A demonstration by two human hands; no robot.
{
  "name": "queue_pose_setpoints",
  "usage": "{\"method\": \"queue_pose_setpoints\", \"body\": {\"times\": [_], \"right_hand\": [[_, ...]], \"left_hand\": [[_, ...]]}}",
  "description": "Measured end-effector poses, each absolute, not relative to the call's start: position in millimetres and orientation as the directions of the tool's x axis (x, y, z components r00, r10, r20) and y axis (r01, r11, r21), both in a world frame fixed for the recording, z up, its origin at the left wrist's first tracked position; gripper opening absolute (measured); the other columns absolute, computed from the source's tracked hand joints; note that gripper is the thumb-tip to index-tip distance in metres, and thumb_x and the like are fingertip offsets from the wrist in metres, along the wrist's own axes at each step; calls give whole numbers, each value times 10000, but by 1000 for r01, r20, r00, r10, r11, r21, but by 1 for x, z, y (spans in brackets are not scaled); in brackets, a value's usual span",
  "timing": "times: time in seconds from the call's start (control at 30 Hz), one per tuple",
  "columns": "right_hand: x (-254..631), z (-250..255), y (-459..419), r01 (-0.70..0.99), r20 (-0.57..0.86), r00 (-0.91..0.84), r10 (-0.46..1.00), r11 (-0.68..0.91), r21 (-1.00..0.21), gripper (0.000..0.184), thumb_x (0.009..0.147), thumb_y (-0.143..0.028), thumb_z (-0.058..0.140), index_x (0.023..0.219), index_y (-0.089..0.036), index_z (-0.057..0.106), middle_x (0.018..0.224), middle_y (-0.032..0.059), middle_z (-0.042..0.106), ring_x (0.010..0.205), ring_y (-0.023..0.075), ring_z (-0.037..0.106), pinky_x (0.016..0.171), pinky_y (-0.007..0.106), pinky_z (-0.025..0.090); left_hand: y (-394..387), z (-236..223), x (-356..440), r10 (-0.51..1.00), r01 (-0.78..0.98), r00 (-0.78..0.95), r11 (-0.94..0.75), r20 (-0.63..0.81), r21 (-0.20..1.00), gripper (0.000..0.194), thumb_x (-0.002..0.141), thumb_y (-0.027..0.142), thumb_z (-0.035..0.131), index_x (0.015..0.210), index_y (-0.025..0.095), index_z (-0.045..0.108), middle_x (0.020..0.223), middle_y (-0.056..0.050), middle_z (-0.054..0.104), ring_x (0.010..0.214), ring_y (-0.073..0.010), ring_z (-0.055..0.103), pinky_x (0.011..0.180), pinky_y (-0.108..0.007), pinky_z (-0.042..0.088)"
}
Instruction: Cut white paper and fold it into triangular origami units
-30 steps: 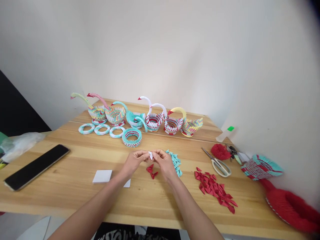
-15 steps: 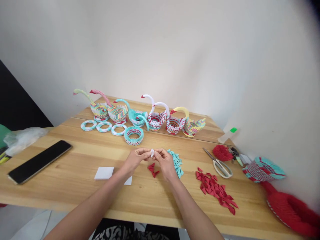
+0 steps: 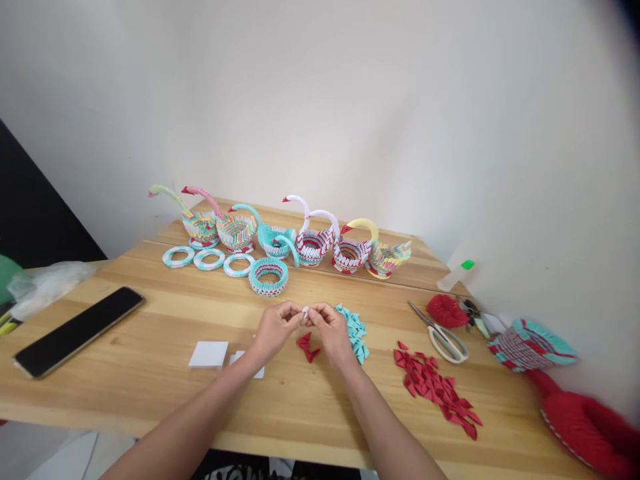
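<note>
Between the fingertips of both hands is a small piece of folded white paper (image 3: 305, 311). My left hand (image 3: 275, 327) pinches it from the left, and my right hand (image 3: 329, 328) pinches it from the right, just above the table. A few red folded paper pieces (image 3: 308, 348) lie right below my hands. The pile of turquoise folded pieces (image 3: 354, 330) sits beside my right hand, partly hidden by it. By my left forearm are a stack of white paper squares (image 3: 209, 355) and a second white stack (image 3: 257, 371), partly covered by the arm.
Several paper swans (image 3: 313, 247) line the back, with paper rings (image 3: 179, 257) and a round turquoise bowl (image 3: 269, 277) before them. A phone (image 3: 80, 330) lies left. Red folded pieces (image 3: 437, 387), scissors (image 3: 447, 343) and a red paper swan (image 3: 580, 413) are at right.
Both hands still pinch the white paper, which now shows less between the fingers. The view has tilted slightly, so most things on the table appear a little lower.
</note>
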State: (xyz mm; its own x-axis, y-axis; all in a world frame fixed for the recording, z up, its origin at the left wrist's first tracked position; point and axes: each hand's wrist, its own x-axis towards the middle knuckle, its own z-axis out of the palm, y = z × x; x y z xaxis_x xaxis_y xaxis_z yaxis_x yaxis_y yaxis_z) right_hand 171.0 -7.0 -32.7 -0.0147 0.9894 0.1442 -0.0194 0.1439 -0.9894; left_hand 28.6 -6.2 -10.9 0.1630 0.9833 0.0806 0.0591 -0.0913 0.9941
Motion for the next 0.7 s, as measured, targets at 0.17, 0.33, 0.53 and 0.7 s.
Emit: {"method": "queue_pose_setpoints", "body": {"times": [0.17,0.33,0.53,0.7], "right_hand": [[171,-30,-7,-98,107,5,994,107,-989,230,737,-403,644,729,-173,647,649,8,619,612,135,549,630,267,451],[173,-27,-8,-99,106,-33,994,102,-990,218,754,-398,632,739,-180,645,643,0,615,596,126,542,626,257,446],[178,-26,-7,48,144,-58,988,147,-988,204,756,-378,636,796,-179,648,665,7,621,577,130,546,584,251,443],[175,-23,-11,233,246,-70,967,256,-938,202,804,-361,578,865,-189,665,754,27,657,703,162,589,657,268,464]], "left_hand": [[-7,-14,28,966,109,197,-189,165,976,238,789,346,557,720,143,660,689,-26,658,647,-136,560,618,-220,423],[-7,-15,22,914,262,231,-390,335,883,261,848,347,505,755,165,667,761,-35,682,714,-150,589,676,-234,417],[-8,-10,21,903,456,231,-430,363,779,256,840,307,488,696,159,639,684,-30,659,646,-145,561,641,-242,389],[-8,-8,25,968,320,130,-246,215,915,249,785,292,502,593,150,573,604,-11,618,598,-130,545,582,-212,397]]}}
